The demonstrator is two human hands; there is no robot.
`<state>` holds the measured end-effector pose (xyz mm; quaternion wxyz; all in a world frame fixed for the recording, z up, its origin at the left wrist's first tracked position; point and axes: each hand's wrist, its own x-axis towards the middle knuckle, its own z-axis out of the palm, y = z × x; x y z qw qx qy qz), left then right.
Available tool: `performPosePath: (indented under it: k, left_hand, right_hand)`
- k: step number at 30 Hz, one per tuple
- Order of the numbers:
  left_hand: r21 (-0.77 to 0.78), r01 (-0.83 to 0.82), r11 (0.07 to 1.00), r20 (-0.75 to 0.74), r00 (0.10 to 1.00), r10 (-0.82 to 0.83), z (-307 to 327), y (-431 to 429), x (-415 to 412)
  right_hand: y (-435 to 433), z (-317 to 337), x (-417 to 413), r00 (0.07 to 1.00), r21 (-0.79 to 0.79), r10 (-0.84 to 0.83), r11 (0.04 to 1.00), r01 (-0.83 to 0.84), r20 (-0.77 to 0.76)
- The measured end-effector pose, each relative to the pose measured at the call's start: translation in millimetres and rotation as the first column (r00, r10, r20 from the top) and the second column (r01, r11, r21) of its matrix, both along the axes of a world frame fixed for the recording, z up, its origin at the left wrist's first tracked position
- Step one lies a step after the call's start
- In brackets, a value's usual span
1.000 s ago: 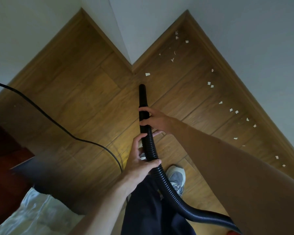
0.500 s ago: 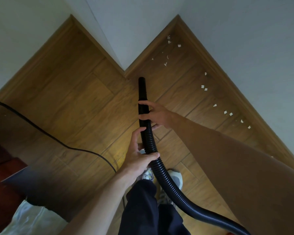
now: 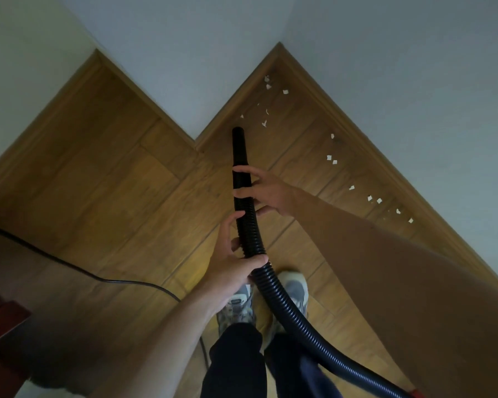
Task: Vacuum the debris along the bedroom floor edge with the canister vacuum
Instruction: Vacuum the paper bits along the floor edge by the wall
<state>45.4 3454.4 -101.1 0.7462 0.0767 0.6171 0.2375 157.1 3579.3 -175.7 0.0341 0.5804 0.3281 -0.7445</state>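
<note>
Right hand (image 3: pixel 268 191) curls round rigid nozzle (image 3: pixel 238 150); left hand (image 3: pixel 233 259) grips ribbed hose (image 3: pixel 273 285) just behind nozzle; hose likely light, floppy; steer from nozzle toward debris (image 3: pixel 331 159) beyond it.

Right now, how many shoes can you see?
2: the left shoe below the left hand, the right shoe beside the black hose; trousers partly hide both.

Arms outstretched — left hand (image 3: pixel 230 264) grips hose (image 3: pixel 285 300), right hand (image 3: pixel 269 192) grips it ahead.
</note>
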Motion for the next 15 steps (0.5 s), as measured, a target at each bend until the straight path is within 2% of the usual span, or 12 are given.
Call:
performPosePath:
  k: [15]
  left_hand:
    - [-0.006,0.064,0.998,0.024,0.998,-0.064,1.1,36.1,38.2]
  right_hand:
    - [24.6,1.2,49.0,0.987,-0.041,-0.163,0.986,0.163,0.002]
